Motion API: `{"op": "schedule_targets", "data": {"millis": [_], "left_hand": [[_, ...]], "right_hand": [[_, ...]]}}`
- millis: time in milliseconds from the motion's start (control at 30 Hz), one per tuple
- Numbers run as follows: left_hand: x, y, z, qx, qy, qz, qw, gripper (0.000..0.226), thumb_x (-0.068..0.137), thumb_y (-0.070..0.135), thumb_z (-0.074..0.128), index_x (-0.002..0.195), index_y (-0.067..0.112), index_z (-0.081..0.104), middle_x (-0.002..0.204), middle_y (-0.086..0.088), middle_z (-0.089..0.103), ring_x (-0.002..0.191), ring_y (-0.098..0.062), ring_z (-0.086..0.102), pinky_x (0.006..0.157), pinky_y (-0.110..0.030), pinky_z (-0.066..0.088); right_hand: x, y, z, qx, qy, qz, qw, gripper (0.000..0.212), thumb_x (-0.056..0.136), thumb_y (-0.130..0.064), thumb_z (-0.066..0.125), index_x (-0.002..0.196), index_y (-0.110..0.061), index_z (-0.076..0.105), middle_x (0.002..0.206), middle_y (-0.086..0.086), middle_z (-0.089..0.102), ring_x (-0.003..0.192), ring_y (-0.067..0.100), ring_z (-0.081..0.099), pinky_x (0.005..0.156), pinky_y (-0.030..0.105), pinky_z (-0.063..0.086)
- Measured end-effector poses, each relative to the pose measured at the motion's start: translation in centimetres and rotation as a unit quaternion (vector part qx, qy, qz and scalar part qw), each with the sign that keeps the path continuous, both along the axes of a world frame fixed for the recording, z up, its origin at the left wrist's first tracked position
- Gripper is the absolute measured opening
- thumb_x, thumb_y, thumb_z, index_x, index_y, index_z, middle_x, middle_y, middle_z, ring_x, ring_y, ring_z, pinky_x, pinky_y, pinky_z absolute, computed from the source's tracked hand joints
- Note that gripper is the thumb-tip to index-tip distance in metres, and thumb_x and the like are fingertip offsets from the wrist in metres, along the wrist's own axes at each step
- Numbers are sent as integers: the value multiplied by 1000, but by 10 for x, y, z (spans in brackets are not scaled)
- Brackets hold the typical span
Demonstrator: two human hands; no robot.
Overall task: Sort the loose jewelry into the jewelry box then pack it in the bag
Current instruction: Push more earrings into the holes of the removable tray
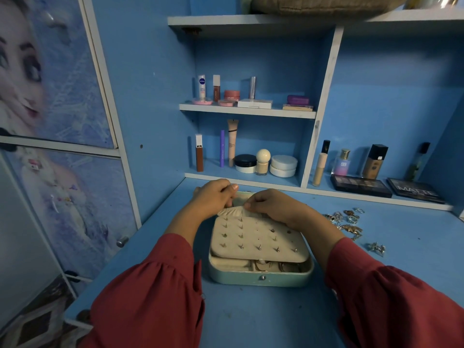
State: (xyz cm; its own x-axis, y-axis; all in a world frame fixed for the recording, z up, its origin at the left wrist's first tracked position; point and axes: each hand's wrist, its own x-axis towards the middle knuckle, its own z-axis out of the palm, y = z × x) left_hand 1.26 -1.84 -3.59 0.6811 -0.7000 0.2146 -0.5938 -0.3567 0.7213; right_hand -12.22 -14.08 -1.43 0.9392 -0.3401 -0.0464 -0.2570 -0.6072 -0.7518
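The jewelry box (261,275) is sitting open on the blue bench (251,317), right in front of the person. A cream earring panel (256,241) is lying across the top of it, and the posts of many studs are sticking up through the panel. Both hands are working at the far edge of this panel. The left hand (213,197) is curling its fingers and seems to be pinching a gathered elastic pocket (232,211) there; the right hand (270,205) is pinching the same edge with thumb and forefinger. What exactly is between the fingertips I cannot tell.

The loose jewelry (347,223) is still waiting in a pile on the bench to the right of the box, and a small separate piece (376,248) is lying nearer to the person. The bag is not showing in this view.

Some risks I am seeing from here:
- The right forearm is passing just beside the pile, so a sleeve could be sweeping rings off the bench.
- The panel is resting loosely; pulling on its edge could be tipping it and shaking studs out.
- The sharp posts are pointing up near the fingers.
- The light is dim, so a small dropped piece could be getting lost easily.
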Motion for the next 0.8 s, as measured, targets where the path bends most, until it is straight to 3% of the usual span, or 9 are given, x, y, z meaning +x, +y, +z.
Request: {"op": "schedule_targets", "data": {"millis": [133,333,400,533,800], "left_hand": [[0,-1,-2,4,24,-26,999,33,100,38,43,78,25,64,69,8,65,71,-12,59,98,-52,42],[-9,0,4,65,-10,-23,998,38,98,45,42,72,27,62,77,3,64,85,-18,59,103,-47,37],[-9,0,4,59,1,-29,998,37,98,46,42,72,27,62,76,3,63,83,-19,58,98,-45,41],[-9,4,7,-21,43,-39,998,28,99,35,46,82,20,62,70,1,62,69,-16,57,74,-36,48],[-8,4,5,28,1,-27,999,33,95,46,49,72,26,62,70,5,63,69,-12,57,74,-33,47]], "right_hand": [[0,0,0,-4,2,1,1000,24,94,-25,58,103,-8,70,91,7,65,79,12,54,74,24,43],[-1,0,0,-5,3,5,1000,24,94,-27,57,102,-9,71,85,3,64,76,10,54,71,23,42],[0,0,0,-6,2,4,1000,23,94,-27,57,102,-9,71,86,3,64,78,11,54,71,22,42],[-1,0,0,-11,1,3,1000,23,95,-25,57,105,-10,70,98,6,67,85,12,56,72,18,42],[0,0,0,-22,9,0,1000,23,95,-26,56,104,-10,70,97,7,67,86,14,56,73,22,42]]}}
